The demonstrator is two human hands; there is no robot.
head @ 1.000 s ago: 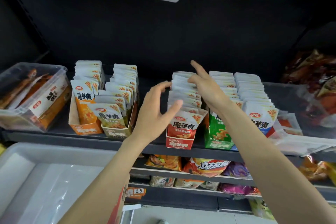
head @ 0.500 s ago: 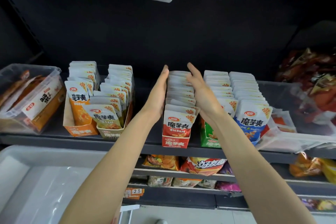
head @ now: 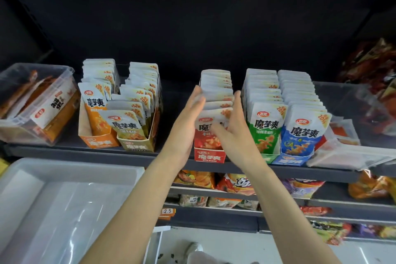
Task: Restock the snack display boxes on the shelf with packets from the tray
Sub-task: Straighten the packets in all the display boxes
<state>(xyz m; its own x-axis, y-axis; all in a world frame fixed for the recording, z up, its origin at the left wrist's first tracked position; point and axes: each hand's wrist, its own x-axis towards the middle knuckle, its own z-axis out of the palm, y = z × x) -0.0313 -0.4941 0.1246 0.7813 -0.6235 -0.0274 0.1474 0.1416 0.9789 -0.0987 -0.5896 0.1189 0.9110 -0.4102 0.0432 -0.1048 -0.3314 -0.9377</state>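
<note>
1. A large translucent tray (head: 70,169) fills the lower left foreground below the shelf edge; what it holds cannot be made out through its pale, glossy lining

2. Two bare forearms rise from the bottom of the frame toward the dark shelf (head: 171,159)

3. The left hand (head: 186,122) stands edge-on, fingers straight and together, flat against the left side of the row of packets in the red display box (head: 209,157)

4. The right hand (head: 232,128) mirrors it on the row's right side, fingers extended upward, thumb spread across the front packet (head: 209,133); motion blur softens both sets of fingertips, so the contact is likely but not certain

5. Just right of the red box stand a green box (head: 269,157) and a blue box (head: 291,160), both packed full

6. To the left, apart from the red box, an orange box (head: 98,142) and a tan box (head: 137,146) hold looser, tilted packets

7. A clear bin (head: 32,133) sits at the far left of the shelf

8. Bagged snacks (head: 235,183) line the lower shelves
</note>
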